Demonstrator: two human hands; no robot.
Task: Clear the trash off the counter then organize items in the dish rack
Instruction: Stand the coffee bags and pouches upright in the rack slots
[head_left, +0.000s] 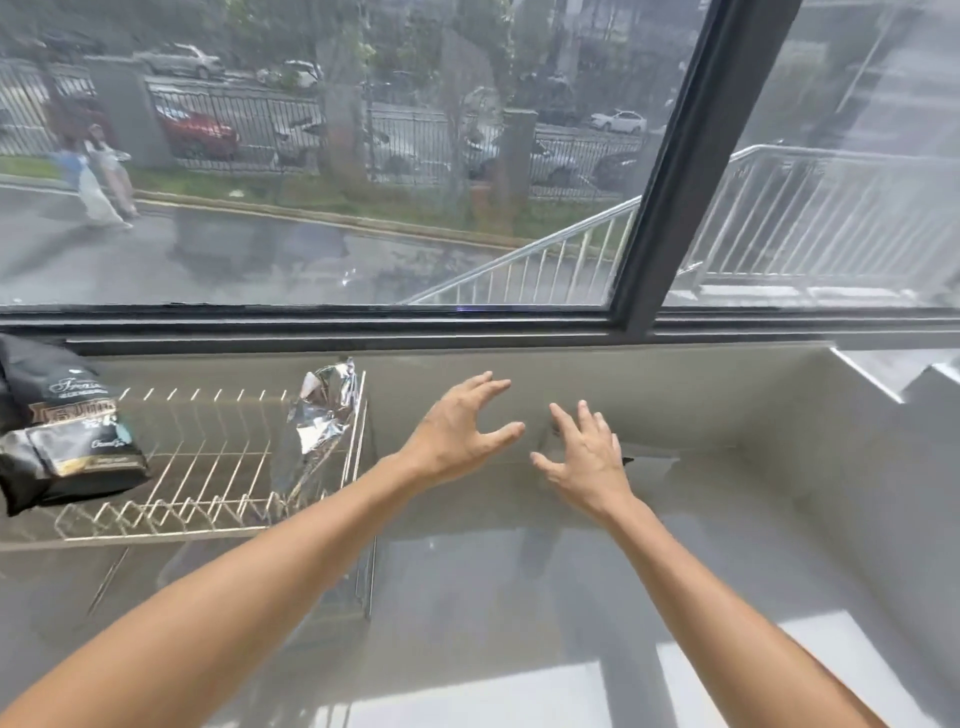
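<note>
A wire dish rack (208, 467) stands at the left on the glossy grey counter (493, 597). Black snack bags (62, 436) lie on the rack's left end. A crumpled silver foil wrapper (324, 410) leans at the rack's right end. My left hand (462, 431) hovers just right of the rack, fingers spread and empty. My right hand (587, 462) hovers beside it, also spread and empty. A small dark object (626, 460) peeks out from behind my right hand; I cannot tell what it is.
A low grey wall (675, 395) runs along the back of the counter under a large window (363, 156) with a dark frame. The counter's wall turns forward at the right (857, 467).
</note>
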